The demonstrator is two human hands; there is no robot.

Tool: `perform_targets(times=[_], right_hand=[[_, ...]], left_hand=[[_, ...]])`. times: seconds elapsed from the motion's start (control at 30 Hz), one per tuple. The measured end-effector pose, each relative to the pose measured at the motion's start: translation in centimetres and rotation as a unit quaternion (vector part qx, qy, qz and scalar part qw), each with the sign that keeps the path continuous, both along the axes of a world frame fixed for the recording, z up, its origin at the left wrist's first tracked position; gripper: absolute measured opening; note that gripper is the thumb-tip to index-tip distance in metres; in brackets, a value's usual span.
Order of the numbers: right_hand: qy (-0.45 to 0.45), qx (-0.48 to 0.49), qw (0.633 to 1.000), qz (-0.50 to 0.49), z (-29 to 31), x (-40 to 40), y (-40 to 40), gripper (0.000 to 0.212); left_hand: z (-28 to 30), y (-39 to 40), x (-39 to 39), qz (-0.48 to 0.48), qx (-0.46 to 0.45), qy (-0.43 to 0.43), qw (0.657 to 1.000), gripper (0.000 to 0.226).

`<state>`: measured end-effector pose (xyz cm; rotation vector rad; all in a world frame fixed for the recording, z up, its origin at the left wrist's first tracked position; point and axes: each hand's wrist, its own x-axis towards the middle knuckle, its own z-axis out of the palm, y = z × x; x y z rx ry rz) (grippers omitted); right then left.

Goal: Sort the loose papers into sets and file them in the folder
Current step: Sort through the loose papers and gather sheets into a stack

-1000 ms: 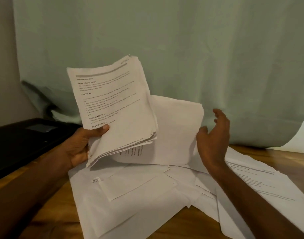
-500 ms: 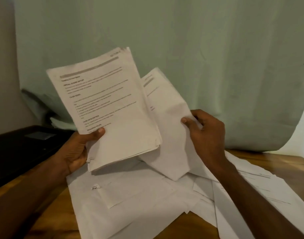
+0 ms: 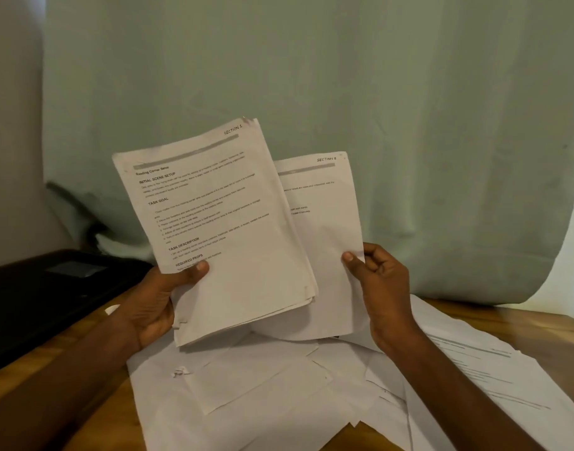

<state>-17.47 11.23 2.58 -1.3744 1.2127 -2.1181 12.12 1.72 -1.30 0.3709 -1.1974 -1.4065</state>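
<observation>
At frame centre, the left hand (image 3: 155,307) grips the sorted stack (image 3: 220,229) upright, thumb across its face. The right hand (image 3: 381,281) pinches a single sheet (image 3: 328,242) beside it, headers visible, apparently for comparison.

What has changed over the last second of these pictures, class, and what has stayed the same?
The right hand, open above the loose papers a second ago, took hold of a single sheet and lifted it upright beside the stack, its "SECTION" heading now showing. The left hand kept its grip on the stack. The papers on the table and the black folder stayed put.
</observation>
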Motion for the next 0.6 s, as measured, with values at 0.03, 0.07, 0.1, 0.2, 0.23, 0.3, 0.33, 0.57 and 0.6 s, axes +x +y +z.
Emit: perform_targets(times=[0.03, 0.07, 0.1, 0.2, 0.23, 0.3, 0.33, 0.57, 0.6], right_hand=[[0.002, -0.001, 1.0, 0.001, 0.0, 0.1, 0.0, 0.01], [0.004, -0.003, 1.0, 0.001, 0.0, 0.2, 0.0, 0.01], [0.005, -0.004, 1.0, 0.001, 0.1, 0.3, 0.1, 0.01], [0.001, -0.006, 1.0, 0.003, 0.1, 0.4, 0.3, 0.01], [-0.007, -0.004, 1.0, 0.009, 0.1, 0.6, 0.3, 0.01], [-0.056, 0.004, 0.998, 0.041, -0.1, 0.8, 0.3, 0.012], [-0.096, 0.008, 0.993, 0.065, -0.2, 1.0, 0.2, 0.014], [-0.175, 0.043, 0.966, 0.184, -0.5, 1.6, -0.2, 0.028], [-0.161, 0.057, 0.965, 0.198, -0.5, 1.6, -0.2, 0.031]], left_hand=[[0.0, 0.0, 0.0, 0.0, -0.001, 0.001, 1.0, 0.058], [0.0, 0.0, -0.1, 0.002, -0.002, 0.002, 1.0, 0.058], [0.0, 0.1, -0.1, 0.006, -0.003, 0.001, 1.0, 0.059], [0.0, 0.1, -0.1, 0.008, -0.002, 0.001, 1.0, 0.059], [0.0, 0.2, 0.0, 0.004, -0.001, -0.001, 1.0, 0.059], [-0.1, 0.2, 0.0, -0.009, 0.001, -0.01, 1.0, 0.059], [-0.2, 0.2, 0.1, -0.017, 0.0, -0.017, 1.0, 0.06], [-0.2, 0.3, -0.2, -0.032, -0.028, -0.085, 0.995, 0.061], [-0.1, 0.3, -0.1, -0.016, -0.035, -0.093, 0.995, 0.058]])
